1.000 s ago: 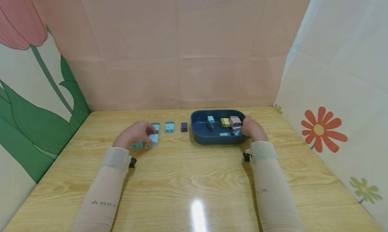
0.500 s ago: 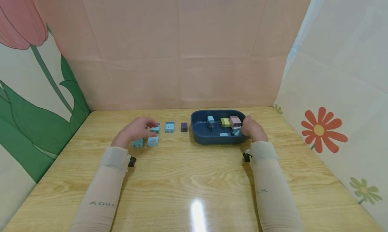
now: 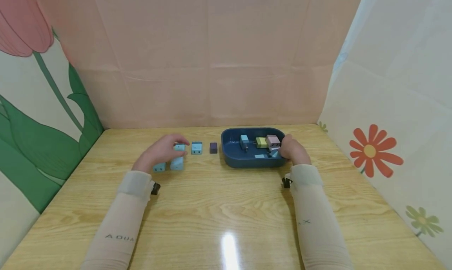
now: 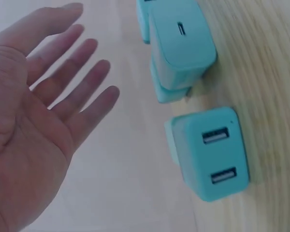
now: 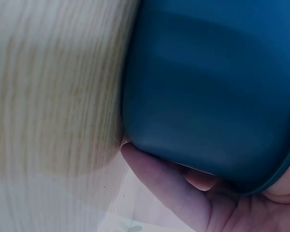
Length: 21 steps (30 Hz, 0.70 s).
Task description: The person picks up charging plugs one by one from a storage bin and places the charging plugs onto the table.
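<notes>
Above a group of light blue USB chargers, my left hand [image 3: 163, 150] is held with its fingers spread, touching nothing in the left wrist view. Near that hand are a two-port charger [image 4: 215, 154], a single-port charger [image 4: 181, 36] beside it, and a far charger [image 3: 180, 147] partly behind the fingers. Another blue charger [image 3: 196, 148] and a small dark purple cube-shaped charger [image 3: 213, 148] stand to the right. My right hand [image 3: 294, 150] grips the right end of a dark blue plastic basin [image 3: 247, 163]. Its thumb [image 5: 166, 186] lies along the outer wall; most other fingers are hidden.
In the basin lie a blue charger [image 3: 244, 141] with prongs, a yellow charger [image 3: 261, 142], a pink charger [image 3: 273, 140] and smaller light blue pieces. A pink backdrop [image 3: 212, 66] rises behind the wooden table [image 3: 197, 207], with patterned sheets at both sides.
My left hand has let go of the single-port blue charger, which stays on the table, then lifted and moved slightly away and to the right. The right hand holds its place at the basin.
</notes>
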### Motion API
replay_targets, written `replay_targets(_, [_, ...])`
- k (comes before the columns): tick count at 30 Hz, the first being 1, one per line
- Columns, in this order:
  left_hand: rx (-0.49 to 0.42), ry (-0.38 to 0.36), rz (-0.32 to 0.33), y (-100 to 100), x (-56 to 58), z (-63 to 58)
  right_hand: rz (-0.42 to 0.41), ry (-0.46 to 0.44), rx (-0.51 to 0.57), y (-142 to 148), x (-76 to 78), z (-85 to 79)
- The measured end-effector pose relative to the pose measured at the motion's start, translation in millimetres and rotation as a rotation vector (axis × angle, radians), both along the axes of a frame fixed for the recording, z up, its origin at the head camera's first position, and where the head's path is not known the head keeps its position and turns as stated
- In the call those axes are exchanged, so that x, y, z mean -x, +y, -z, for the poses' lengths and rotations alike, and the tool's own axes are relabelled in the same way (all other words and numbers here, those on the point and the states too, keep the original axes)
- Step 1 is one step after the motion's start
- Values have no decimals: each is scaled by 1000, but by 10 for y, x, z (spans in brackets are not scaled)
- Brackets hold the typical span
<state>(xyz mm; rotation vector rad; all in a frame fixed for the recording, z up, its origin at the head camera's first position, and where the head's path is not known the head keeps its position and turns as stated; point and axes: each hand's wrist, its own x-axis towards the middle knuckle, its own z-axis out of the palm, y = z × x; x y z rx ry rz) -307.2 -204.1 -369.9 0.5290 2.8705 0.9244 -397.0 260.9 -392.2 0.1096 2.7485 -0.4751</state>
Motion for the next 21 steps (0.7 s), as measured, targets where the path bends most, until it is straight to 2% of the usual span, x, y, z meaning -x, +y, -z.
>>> replay_targets(3, [-9, 22, 15, 63, -21, -25, -5, -4, -3, -6, -35, -26])
replay_targets(6, [-4, 67, 59, 177, -33, -62, 0, -1, -1, -5, -40, -28])
replay_targets(9, [17, 157, 118, 335, -24, -112, 8, 10, 15, -23, -59, -42])
replay_targets(14, [87, 311, 179, 674, 0, -159, -10, 39, 30, -57, -121, -75])
replay_targets(18, [148, 363, 206, 1012, 32, -159, -6, 36, 30, -46, -123, -82])
replay_targets(21, [205, 420, 217, 1282, 91, -114, -3, 27, 26, -36, -115, -97])
